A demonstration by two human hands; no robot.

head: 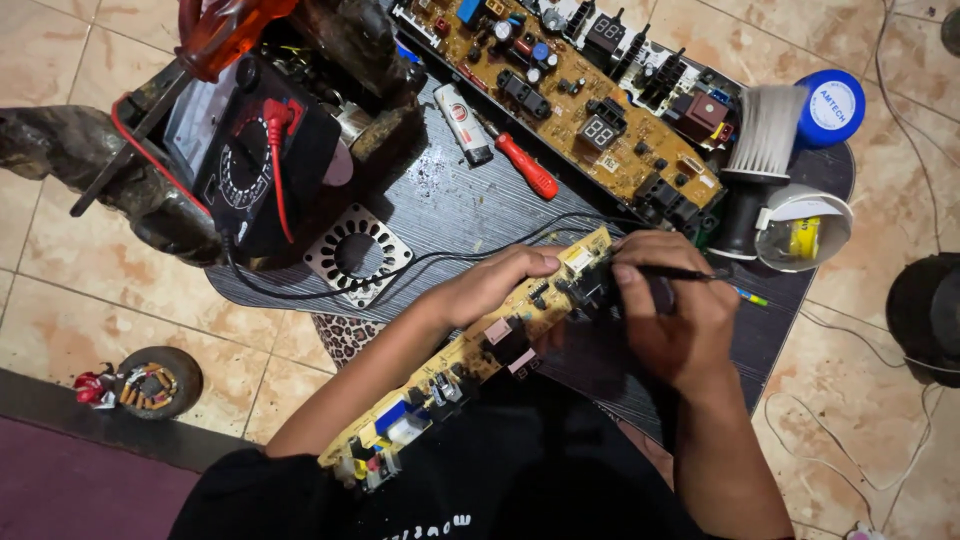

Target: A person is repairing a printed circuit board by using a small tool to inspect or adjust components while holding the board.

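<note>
Nearest the camera, a long yellow circuit board (470,360) lies slanted across the person's lap, its low end by the dark shirt and its high end resting at the edge of the dark worktop (450,205). That slant keeps the upper end close under the eyes and within reach of both hands.

The left hand (495,285) lies over the board's upper half, fingers curled on its edge; its grip is clenched on the board, seemingly to pin it so it cannot slide or rock. The right hand (672,315) holds a thin dark probe (690,272) much as one holds a pen, its grip grasping the shaft low down, which gives fine control. The tip points at the small parts near the board's top end; whether it touches them I cannot tell, since the fingers cover that spot.

Black leads (440,262) run from beside the hands leftward across the worktop to a black analog meter (255,160), propped tilted so its dial faces the person. A red lead (278,170) drapes over it.

Beyond the hands lie a perforated metal plate (357,252), a red-handled screwdriver (527,168) and a small white tube (463,123), all within arm's reach. Farther off, a larger brown circuit board (580,90) lies diagonally, and a white brush (765,135), a blue-lidded round tin (830,108) and a roll of tape (805,230) sit at the right edge, clear of the working area.
</note>
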